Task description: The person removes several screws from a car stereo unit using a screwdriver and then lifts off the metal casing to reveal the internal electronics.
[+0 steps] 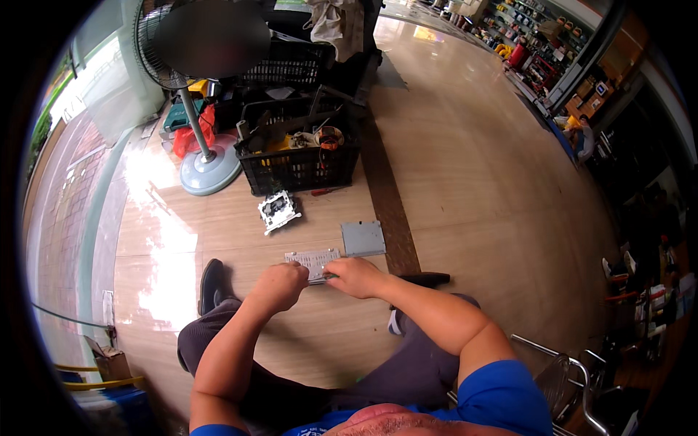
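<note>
Nearest me, my two forearms come up from the lower edge over my grey trousers, and both hands meet on a flat grey perforated metal panel [313, 262] lying on the wooden floor [465, 182] in front of my knees. My left hand [280, 285] is curled into a loose fist at the panel's left end, fingers closed over its edge. My right hand [356, 277] presses on the panel's right end with fingers bent; something thin and green seems pinched there, though it is too small for me to be sure.

Just beyond the panel, to the right, lies a square grey metal plate [363, 238]. A little further, to the left, sits a small white and black component [278, 211], tilted. Behind that stands a black plastic crate [299, 166] full of parts and cables, with a pedestal fan [207, 171] beside it on the left.
</note>
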### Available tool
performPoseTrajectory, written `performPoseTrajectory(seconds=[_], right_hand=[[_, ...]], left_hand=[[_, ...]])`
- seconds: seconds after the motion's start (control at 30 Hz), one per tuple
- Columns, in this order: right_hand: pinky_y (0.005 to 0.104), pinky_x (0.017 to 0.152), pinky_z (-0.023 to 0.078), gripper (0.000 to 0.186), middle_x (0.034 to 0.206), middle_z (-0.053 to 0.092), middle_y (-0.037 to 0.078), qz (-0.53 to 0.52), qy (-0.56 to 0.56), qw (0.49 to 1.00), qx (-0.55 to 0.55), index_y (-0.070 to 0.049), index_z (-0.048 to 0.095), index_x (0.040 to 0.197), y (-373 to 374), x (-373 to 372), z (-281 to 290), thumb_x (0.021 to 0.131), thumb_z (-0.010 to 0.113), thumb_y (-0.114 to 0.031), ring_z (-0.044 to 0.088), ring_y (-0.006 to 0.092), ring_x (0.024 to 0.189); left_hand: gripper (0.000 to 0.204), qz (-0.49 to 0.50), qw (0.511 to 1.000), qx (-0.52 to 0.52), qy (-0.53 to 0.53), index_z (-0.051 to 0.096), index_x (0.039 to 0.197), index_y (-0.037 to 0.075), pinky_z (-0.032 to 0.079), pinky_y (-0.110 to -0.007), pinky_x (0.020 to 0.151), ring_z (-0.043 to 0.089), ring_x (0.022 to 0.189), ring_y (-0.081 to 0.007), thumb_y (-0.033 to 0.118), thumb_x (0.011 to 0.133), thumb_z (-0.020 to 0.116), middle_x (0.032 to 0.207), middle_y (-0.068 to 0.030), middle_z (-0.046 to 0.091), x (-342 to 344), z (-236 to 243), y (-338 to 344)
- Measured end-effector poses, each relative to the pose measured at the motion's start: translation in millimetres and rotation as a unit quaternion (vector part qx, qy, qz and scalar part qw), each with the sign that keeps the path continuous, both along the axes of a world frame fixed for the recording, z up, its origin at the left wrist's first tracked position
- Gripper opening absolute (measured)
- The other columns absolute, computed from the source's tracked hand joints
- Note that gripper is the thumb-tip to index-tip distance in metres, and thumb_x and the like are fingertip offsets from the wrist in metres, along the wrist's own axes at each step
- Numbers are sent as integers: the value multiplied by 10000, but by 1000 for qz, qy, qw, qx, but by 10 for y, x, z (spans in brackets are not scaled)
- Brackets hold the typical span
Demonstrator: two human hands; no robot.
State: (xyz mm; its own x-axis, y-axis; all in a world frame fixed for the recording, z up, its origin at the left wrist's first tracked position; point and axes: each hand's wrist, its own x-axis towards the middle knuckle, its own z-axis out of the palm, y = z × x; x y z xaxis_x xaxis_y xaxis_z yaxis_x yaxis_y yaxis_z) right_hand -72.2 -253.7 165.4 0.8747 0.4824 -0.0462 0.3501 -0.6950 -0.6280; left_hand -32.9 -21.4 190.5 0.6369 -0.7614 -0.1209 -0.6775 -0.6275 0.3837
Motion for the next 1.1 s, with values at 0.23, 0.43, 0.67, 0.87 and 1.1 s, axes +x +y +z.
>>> performPoseTrajectory(seconds=[0.23,0.43,0.67,0.87,1.1], right_hand=[[460,822,516,235,1014,684,147,4,1,1000,-7,-49,644,1063,-7,2,2,894,661,-211,645,368,968],[453,817,514,233,1001,677,165,6,-6,1000,-3,-50,645,1067,-2,-8,-4,894,663,-206,642,372,951],[444,820,515,235,992,672,179,-4,-2,1000,2,-53,653,1076,25,-12,7,900,663,-207,645,372,943],[443,821,516,249,996,673,177,0,-8,1000,0,-53,654,1084,11,-4,-32,901,664,-222,646,371,940],[449,825,516,244,1000,679,177,3,-12,1000,-6,-52,656,1070,8,-3,-58,897,666,-223,646,371,954]], left_hand=[[112,-10,1000,-2,-6,649,894,26,537,-460,790,669,893,-358,122,895,591,945,-169,679,21,-142,14],[128,-5,1000,-16,-4,644,895,27,537,-467,788,671,888,-364,146,901,594,943,-170,678,18,-171,10],[147,-4,1000,-6,-13,650,871,37,533,-466,777,661,891,-365,179,903,638,922,-171,675,32,-196,31],[158,-9,1000,11,-4,654,923,37,541,-462,792,676,910,-355,187,923,606,973,-172,681,28,-138,22],[155,-7,1000,22,2,659,929,38,542,-464,798,675,924,-359,182,921,602,988,-176,682,21,-145,7]])
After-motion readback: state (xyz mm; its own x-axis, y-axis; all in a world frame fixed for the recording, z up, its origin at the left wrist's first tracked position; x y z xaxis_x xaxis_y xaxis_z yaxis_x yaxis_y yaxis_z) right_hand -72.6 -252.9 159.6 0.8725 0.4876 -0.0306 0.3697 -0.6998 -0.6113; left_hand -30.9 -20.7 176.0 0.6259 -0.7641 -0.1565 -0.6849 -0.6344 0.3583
